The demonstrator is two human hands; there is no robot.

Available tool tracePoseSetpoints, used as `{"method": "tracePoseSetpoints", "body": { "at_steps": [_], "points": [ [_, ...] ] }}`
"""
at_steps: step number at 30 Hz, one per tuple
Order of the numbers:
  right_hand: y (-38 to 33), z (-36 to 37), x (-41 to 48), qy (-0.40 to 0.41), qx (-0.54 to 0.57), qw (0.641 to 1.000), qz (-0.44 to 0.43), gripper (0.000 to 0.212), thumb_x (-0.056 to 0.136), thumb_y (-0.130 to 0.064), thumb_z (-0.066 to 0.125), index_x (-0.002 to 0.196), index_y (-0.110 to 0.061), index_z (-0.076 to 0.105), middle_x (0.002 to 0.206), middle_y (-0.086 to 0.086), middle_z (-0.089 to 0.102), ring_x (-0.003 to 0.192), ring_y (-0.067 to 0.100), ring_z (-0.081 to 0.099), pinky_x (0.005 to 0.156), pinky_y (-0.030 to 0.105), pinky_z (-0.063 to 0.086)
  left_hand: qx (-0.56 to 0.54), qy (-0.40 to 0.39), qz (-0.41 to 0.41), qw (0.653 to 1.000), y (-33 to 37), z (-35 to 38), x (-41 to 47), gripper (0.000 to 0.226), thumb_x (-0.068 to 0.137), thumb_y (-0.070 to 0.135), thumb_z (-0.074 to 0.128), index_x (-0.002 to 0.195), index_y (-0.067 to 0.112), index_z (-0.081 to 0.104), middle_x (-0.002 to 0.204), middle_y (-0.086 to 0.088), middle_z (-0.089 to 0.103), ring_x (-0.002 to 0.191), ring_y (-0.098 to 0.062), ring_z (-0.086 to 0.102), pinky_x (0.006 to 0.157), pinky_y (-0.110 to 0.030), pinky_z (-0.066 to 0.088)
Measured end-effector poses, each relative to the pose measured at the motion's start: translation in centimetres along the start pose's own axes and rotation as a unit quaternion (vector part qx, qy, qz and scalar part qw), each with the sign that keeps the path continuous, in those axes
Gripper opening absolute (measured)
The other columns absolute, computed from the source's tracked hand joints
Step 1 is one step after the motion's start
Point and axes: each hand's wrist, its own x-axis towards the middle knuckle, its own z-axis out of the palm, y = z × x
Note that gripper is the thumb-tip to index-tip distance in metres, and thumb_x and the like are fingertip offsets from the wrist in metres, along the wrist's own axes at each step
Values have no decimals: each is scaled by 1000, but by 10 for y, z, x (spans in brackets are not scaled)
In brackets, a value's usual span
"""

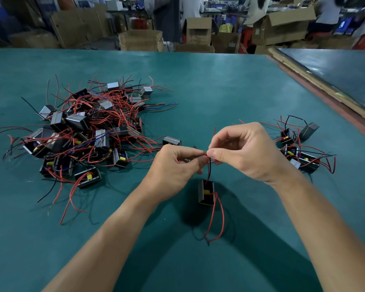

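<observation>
The left hand (pixel 175 165) and right hand (pixel 247 152) have their fingers clamped on the wires (pixel 208 171), probably to twist them together; the coil (pixel 206 192) hangs just below, at 6 o'clock.

No text, brand or number can be read here. The part (pixel 206 192) hanging by its wires (pixel 208 171) shows no legible print, nor do those in the pile (pixel 82 127). The boxes (pixel 198 30) behind are blurred. A white mark on a blue crate (pixel 342 25) may be a label, but it is unreadable.
</observation>
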Motion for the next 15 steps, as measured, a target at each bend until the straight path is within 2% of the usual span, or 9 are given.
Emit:
{"method": "tracePoseSetpoints", "body": {
  "at_steps": [2, 4, 6, 9, 15],
  "points": [
    [1, -1, 0, 7, 5, 1000, 10, 10, 78, -4, 75, 72, -10, 71, 69, 7, 74, 65, 26, 73, 72, 48, 62, -49, -1, -11, 999, 2, 0, -1, 11, 89, 8, 68, 96, 8, 77, 83, -15, 74, 69, -15, 67, 68, -33, 55],
    [1, 0, 0, 11, 10, 1000, 17, 7, 76, -7, 76, 71, -10, 71, 69, 7, 74, 65, 27, 74, 72, 47, 62, -88, 0, -19, 996, 4, -1, -2, 14, 87, 1, 67, 99, 0, 74, 86, -20, 73, 69, -14, 67, 69, -29, 56],
    [1, 1, 0, 10, 19, 1000, 21, 8, 76, -7, 77, 71, -11, 72, 69, 7, 74, 65, 26, 74, 70, 42, 62, -111, -2, -21, 994, 5, -1, -2, 15, 86, -2, 68, 100, -1, 73, 88, -22, 73, 68, -14, 68, 71, -28, 57],
    [2, 1, 1, 4, 39, 999, 26, 15, 81, 3, 76, 73, -10, 72, 69, 8, 74, 65, 25, 74, 67, 35, 61, -147, -17, -35, 988, 8, -3, -3, 13, 85, -1, 67, 97, 1, 73, 84, -16, 74, 69, -16, 70, 72, -28, 59],
    [2, 2, 2, 1, 68, 997, 43, 20, 81, 6, 75, 73, -12, 73, 70, 8, 74, 65, 26, 74, 65, 31, 60, -179, -16, -51, 982, 8, -4, -5, 7, 81, 0, 71, 87, 3, 71, 76, -10, 72, 67, -20, 71, 65, -26, 58]
  ]
}}
